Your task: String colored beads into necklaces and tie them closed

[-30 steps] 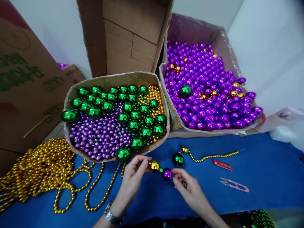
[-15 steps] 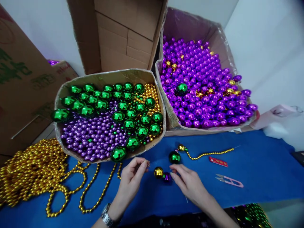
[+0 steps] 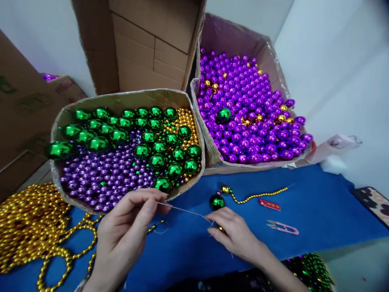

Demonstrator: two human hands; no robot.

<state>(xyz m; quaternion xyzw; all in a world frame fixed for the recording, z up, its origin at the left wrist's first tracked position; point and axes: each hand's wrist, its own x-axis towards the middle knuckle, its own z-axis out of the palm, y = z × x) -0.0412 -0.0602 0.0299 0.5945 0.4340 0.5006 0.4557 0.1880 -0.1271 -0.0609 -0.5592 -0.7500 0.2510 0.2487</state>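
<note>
A thin pale thread (image 3: 182, 210) stretches taut between my two hands. My left hand (image 3: 126, 229), in front of the bead box, pinches its left end between thumb and fingers. At the other end, my right hand (image 3: 238, 233) has its thumb and fingertips closed on the thread, where small loops of it stick out. A bit of a gold bead (image 3: 221, 228) shows under the right fingers; the rest is hidden. Just beyond that hand lie a big green ball (image 3: 216, 201), a gold ball (image 3: 225, 189) and a short gold bead string (image 3: 258, 197).
A cardboard box (image 3: 127, 94) holds green balls and small purple and gold beads. Another box (image 3: 278, 52) is full of purple beads. Gold bead chains (image 3: 33, 227) pile up at left. Pink thread snips (image 3: 283, 228) and a red packet (image 3: 269, 204) lie on the blue cloth (image 3: 322, 215).
My left hand has moved left and nearer the camera, and the thread now runs taut to my right hand. The gold and purple beads between the hands are now mostly out of sight. The view has shifted.
</note>
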